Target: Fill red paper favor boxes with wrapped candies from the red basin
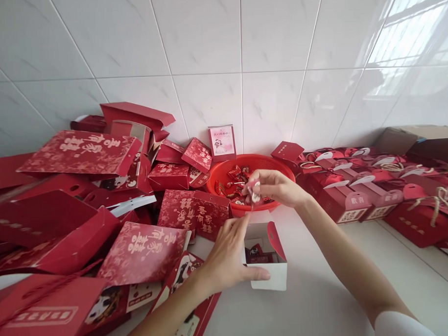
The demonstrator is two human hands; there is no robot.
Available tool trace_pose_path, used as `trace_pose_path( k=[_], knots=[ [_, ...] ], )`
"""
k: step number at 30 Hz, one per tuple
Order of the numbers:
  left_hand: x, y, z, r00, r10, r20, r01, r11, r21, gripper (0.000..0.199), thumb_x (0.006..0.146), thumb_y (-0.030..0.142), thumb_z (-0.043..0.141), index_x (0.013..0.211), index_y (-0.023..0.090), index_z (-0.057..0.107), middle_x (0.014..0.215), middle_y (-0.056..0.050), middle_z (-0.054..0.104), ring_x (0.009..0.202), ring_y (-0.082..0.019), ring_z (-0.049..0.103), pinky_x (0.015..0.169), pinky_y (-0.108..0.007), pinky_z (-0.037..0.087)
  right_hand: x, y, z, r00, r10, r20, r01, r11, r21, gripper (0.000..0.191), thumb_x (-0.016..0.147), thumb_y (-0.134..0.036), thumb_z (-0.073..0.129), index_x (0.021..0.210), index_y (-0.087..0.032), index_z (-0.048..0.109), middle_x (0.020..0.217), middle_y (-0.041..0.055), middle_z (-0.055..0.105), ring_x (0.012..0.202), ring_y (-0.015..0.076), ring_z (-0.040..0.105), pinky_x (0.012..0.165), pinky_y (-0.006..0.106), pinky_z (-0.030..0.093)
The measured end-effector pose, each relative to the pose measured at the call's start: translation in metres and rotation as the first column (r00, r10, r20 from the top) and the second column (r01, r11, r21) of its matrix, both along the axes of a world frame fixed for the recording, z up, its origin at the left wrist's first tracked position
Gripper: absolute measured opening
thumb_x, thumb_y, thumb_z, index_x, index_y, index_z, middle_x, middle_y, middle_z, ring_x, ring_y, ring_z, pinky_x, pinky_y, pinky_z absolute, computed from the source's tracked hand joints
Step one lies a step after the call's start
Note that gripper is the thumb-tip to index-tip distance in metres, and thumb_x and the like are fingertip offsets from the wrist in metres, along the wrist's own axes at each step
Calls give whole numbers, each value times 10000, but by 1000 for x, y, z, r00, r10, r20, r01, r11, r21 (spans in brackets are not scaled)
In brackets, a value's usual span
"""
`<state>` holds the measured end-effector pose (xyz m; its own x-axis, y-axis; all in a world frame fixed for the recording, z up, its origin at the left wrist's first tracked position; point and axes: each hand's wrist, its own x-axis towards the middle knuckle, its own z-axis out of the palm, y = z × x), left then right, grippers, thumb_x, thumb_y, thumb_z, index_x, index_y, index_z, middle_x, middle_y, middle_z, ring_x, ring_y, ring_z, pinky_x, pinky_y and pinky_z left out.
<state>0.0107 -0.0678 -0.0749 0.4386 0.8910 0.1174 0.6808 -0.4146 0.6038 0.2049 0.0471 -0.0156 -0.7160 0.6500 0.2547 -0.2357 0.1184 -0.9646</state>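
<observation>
An open box [269, 276] with white inner flaps stands on the white surface, with small dark red packets [260, 255] inside. My left hand [229, 256] is around its left side, thumb at the near flap and fingers at the back left edge. Above the near rim of a red basket [288, 173], my right hand [274, 187] pinches a small pink and red wrapped packet [254, 192]. Several wrapped pieces [237, 173] lie in the basket, partly hidden behind my right hand.
Red printed boxes [149, 251] are heaped on the left. Closed red boxes with handles [342, 200] stand in rows on the right. A pink card box [222, 142] leans by the tiled wall, and a brown carton [410, 139] is at the back right.
</observation>
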Motion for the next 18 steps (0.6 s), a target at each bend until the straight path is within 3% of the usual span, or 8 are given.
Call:
trace_pose_path(
  k=[3, 6, 8, 11, 14, 16, 18],
  knots=[
    [1, 0, -2, 1000, -8, 13, 7, 1000, 17, 1006, 584, 611, 886, 1427, 225, 495, 1353, -155, 555, 1244, -415, 468, 1044, -569, 414, -5, -29, 0, 976, 112, 186, -140, 979, 150, 121, 869, -259, 708, 926, -158, 673, 810, 30, 704, 736, 151, 681, 677, 271, 545],
    [1, 0, -1, 999, -13, 37, 12, 1000, 26, 939, 595, 605, 883, 1384, 242, 526, 1269, -127, 588, 1162, -386, 503, 996, -532, 444, -5, -46, 0, 900, 58, 432, -230, 905, 359, 146, 877, -125, 604, 1000, -161, 672, 879, 42, 713, 771, 156, 677, 688, 265, 520],
    [1, 0, -1, 999, 1, 52, -2, 1000, 2, 1027, 588, 616, 882, 1443, 234, 461, 1255, -133, 584, 1159, -385, 498, 987, -530, 445, -2, -52, 2, 832, -54, 552, -258, 844, 470, 247, 860, -62, 567, 1058, -170, 669, 894, 38, 721, 760, 153, 668, 663, 253, 494],
    [2, 1, -3, 999, 21, 44, -19, 999, -43, 1230, 567, 601, 903, 1558, 212, 286, 1333, -173, 533, 1240, -410, 446, 1041, -568, 396, 5, -58, 8, 758, -211, 617, -241, 789, 566, 224, 869, -66, 573, 1020, -177, 695, 879, 30, 731, 725, 149, 654, 616, 245, 449],
    [1, 0, -4, 999, 19, 32, -18, 998, -58, 1348, 580, 566, 915, 1616, 232, 121, 1382, -185, 502, 1302, -414, 404, 1083, -589, 354, 11, -66, 9, 741, -215, 636, -298, 744, 598, 174, 884, -98, 601, 951, -192, 731, 852, 19, 731, 709, 145, 636, 610, 249, 425],
    [1, -1, -4, 999, 26, 28, -24, 998, -66, 1390, 574, 553, 923, 1626, 241, 69, 1396, -188, 492, 1332, -412, 388, 1089, -591, 358, 14, -73, 6, 730, -180, 659, -386, 687, 616, 130, 882, -128, 647, 916, -202, 748, 810, 18, 715, 734, 159, 622, 644, 263, 430],
    [1, -2, -3, 999, 29, 25, -27, 997, -70, 1395, 575, 547, 924, 1629, 241, 63, 1427, -197, 475, 1360, -411, 377, 1090, -592, 371, 18, -80, 0, 712, -228, 665, -417, 625, 661, 105, 888, -152, 666, 861, -201, 755, 776, 29, 692, 774, 181, 609, 700, 289, 441]
  ],
)
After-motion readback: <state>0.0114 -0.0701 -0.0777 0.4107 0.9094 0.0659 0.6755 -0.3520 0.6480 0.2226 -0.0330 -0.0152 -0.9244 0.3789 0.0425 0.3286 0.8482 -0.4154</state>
